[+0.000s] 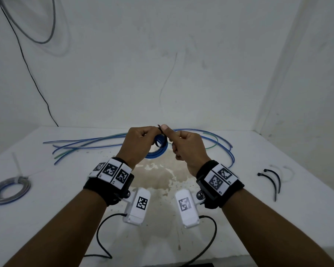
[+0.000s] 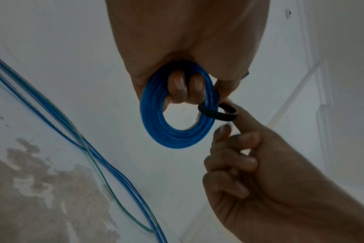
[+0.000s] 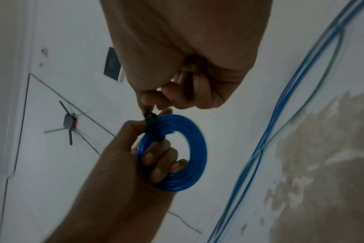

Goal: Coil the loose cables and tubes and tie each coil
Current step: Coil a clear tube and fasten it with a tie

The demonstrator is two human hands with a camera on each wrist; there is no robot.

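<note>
A small coil of blue tube (image 1: 158, 149) (image 2: 177, 133) (image 3: 189, 156) hangs in the air above the white table (image 1: 46, 199). My left hand (image 1: 141, 143) (image 2: 185, 88) (image 3: 135, 156) grips it, fingers curled through the ring. A black cable tie (image 1: 159, 134) (image 2: 216, 113) (image 3: 153, 128) loops round the coil's upper edge. My right hand (image 1: 181, 143) (image 2: 235, 148) (image 3: 177, 92) pinches the tie's tail between thumb and forefinger, right beside the left thumb.
Several loose blue and green tubes (image 1: 89, 143) (image 2: 89, 148) (image 3: 280, 115) lie across the back of the table. A tied grey and blue coil (image 1: 9, 189) sits at the left. Spare black ties (image 1: 272, 180) and white ties (image 1: 286, 173) lie at the right. Walls close the back and right.
</note>
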